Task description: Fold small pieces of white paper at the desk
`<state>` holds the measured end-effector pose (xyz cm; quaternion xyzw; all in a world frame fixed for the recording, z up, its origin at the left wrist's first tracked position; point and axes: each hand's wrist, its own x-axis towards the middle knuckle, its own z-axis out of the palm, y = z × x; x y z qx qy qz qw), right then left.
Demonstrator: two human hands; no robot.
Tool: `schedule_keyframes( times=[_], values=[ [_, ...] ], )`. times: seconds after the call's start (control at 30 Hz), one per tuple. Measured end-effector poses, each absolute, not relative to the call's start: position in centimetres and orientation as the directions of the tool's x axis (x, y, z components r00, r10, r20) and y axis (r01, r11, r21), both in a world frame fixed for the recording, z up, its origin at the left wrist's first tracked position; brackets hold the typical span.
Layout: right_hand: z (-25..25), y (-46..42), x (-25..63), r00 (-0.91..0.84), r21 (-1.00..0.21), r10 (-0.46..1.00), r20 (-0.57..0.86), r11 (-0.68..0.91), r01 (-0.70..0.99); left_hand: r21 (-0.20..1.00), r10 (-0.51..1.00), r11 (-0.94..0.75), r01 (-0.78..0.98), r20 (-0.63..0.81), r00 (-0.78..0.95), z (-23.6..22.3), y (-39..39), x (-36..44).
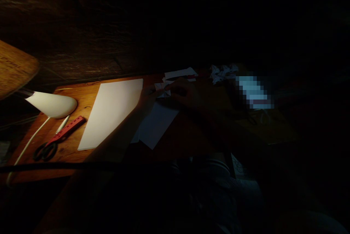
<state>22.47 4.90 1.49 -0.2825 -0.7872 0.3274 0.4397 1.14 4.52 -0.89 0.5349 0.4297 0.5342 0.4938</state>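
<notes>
Between my two hands is a small piece of folded white paper point(162, 91) with creases across it. My left hand point(147, 95) grips its left side, and the fingers of my right hand point(184, 92) pinch its right edge. Beneath my hands lies a loose white sheet point(160, 121), partly in shadow. To the left, under my left forearm, a larger white sheet or stack of paper point(115, 110) catches the light. Dim light hides most finger detail.
On the wooden table point(90, 93) at left are a lamp point(53, 104) with its cord, scissors with black handles point(46, 151) in a red cover point(67, 130), and a white pen-like object point(62, 124). Behind my hands lie paper strips point(180, 73), crumpled-looking folded papers point(222, 73), and a blurred bright screen point(253, 90).
</notes>
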Motion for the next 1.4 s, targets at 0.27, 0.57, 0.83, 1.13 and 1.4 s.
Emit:
schedule_keyframes(
  times=[0.27, 0.57, 0.83, 1.13, 1.4],
  values=[
    [0.6, 5.3, 22.2, -0.401, -0.716, 0.710, 0.579, 0.678, 0.167, 0.984, 0.985, -0.165, -0.070, 0.167, 0.032, -0.5, 4.2, 1.6],
    [0.8, 5.3, 21.7, -0.338, -0.770, 0.747, 0.572, 0.631, 0.092, 0.997, 0.996, -0.079, -0.005, 0.079, 0.047, 0.4, 3.8, 1.8],
    [0.8, 5.1, 21.3, -0.322, -0.926, 0.871, 0.372, 0.372, -0.062, 0.985, 0.981, -0.123, 0.120, 0.102, 0.168, -0.5, 4.0, 1.6],
    [0.5, 4.9, 21.0, -0.257, -0.947, 0.914, 0.312, 0.320, -0.013, 0.968, 0.959, -0.195, 0.161, 0.154, 0.240, -1.9, 4.8, 1.3],
    [0.8, 4.6, 20.7, -0.232, -0.949, 0.922, 0.311, 0.312, -0.032, 0.979, 0.979, -0.159, 0.131, 0.140, 0.146, -2.2, 4.6, 1.6]
  ],
)
